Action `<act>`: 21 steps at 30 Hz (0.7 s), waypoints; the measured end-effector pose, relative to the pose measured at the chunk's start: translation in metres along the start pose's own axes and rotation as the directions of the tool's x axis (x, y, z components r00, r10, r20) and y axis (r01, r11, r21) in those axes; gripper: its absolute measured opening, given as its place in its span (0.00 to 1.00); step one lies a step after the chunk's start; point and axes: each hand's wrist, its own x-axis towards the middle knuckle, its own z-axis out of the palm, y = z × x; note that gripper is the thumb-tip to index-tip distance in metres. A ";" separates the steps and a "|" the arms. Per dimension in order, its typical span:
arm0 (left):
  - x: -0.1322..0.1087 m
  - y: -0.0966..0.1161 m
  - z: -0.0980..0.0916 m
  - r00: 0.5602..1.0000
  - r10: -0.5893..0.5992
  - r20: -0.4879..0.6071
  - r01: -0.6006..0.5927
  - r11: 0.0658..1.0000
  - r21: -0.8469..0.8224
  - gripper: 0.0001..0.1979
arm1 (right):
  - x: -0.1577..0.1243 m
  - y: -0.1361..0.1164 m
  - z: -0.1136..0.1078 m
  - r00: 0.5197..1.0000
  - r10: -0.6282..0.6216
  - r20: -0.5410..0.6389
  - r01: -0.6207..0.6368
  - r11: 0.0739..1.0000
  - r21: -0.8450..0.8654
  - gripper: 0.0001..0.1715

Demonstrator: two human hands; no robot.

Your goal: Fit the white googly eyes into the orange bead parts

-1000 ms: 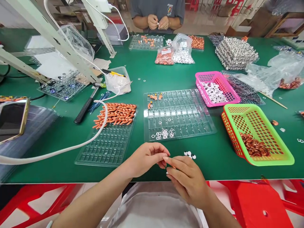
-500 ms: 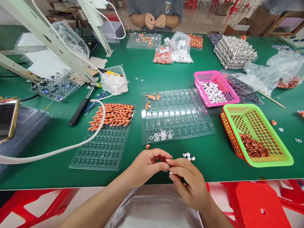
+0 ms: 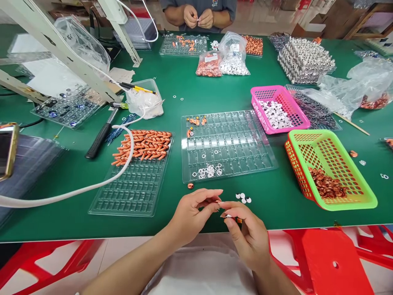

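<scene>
Through the head camera I have both hands over the table's [image 3: 215,90] near edge, fingertips close together; whether they touch, I can't tell. The right hand [image 3: 249,229] pinches a small white-and-dark part [image 3: 228,216] between thumb and fingers, a fingertip hold that I'd say suits something so tiny. The left hand [image 3: 192,213] has its thumb and fingers drawn in beside it; I can't make out whether they grip anything. The forearms slant inward from the near left and near right.

Just beyond lies the clear tray [image 3: 239,142], rings [image 3: 210,170] along its near left and orange pieces [image 3: 194,121] at far left, probably sorted there for easy picking. A few eyes [image 3: 243,198] lie loose just beyond the right hand, I'd guess for quick reach. The green basket [image 3: 344,204] and pink basket [image 3: 288,129] stand right, presumably as bulk stock.
</scene>
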 end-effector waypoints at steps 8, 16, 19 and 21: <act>-0.001 0.007 0.009 0.996 -0.054 -0.068 0.047 0.994 -0.100 0.08 | 0.000 -0.001 0.004 0.997 -0.035 -0.062 0.027 0.991 -0.131 0.12; -0.004 0.006 0.007 0.995 -0.093 -0.021 0.086 0.973 -0.215 0.08 | -0.005 0.003 0.004 0.992 0.089 -0.094 -0.078 0.990 0.115 0.09; -0.005 0.003 0.006 0.999 -0.029 -0.038 0.024 0.990 -0.136 0.08 | -0.003 0.004 0.003 0.980 0.173 -0.099 -0.142 0.954 0.262 0.06; -0.006 0.002 0.005 0.998 0.039 -0.040 -0.042 0.996 -0.075 0.08 | -0.001 0.004 0.002 0.974 0.210 -0.090 -0.168 0.927 0.336 0.04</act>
